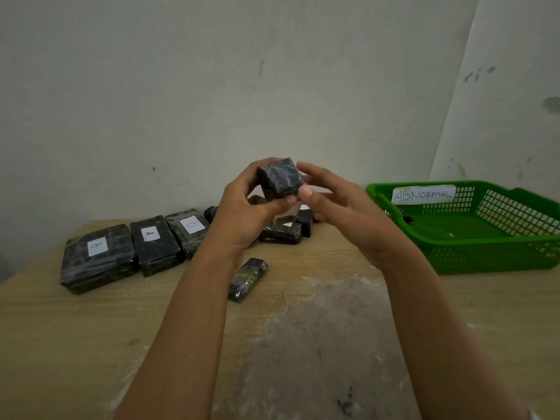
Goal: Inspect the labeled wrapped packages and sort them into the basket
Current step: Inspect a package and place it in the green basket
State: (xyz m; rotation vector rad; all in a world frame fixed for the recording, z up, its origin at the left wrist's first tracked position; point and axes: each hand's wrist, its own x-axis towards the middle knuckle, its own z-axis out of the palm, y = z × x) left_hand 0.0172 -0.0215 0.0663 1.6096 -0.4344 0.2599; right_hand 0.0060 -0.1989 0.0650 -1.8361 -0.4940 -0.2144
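Head view, sorting bench. My left hand (pixel 242 213) and right hand (pixel 342 207) together hold one dark wrapped package (pixel 280 177) in the air, left of the basket (pixel 485 259) and higher than its rim. My left fingers curl round the package's far side, with the thumb under its lower edge. My right thumb presses its near right corner, and the right fingers curve round behind it. Both hands are thus clamped on the package. No label shows on the faces turned toward me.

The basket is green plastic with latticed walls and stands on the table (pixel 91 344), against the wall (pixel 181 86). A white tag (pixel 423 194) on its back wall reads "ABNORMOL". A small dark object (pixel 406 218) lies inside at the basket's left end; I cannot tell what it is.

Left of the basket, behind my hands, lies a heap (pixel 280 233) of small dark packages. Farther left of the basket stands a row of three larger packs, touching side by side: pack B (pixel 189 231), pack A (pixel 154 245) and a second pack B (pixel 97 259). A stray package (pixel 248 278) lies alone, left of the basket and nearer to me than the heap. A worn grey patch (pixel 318 344) marks the tabletop, nearer to me than the basket.
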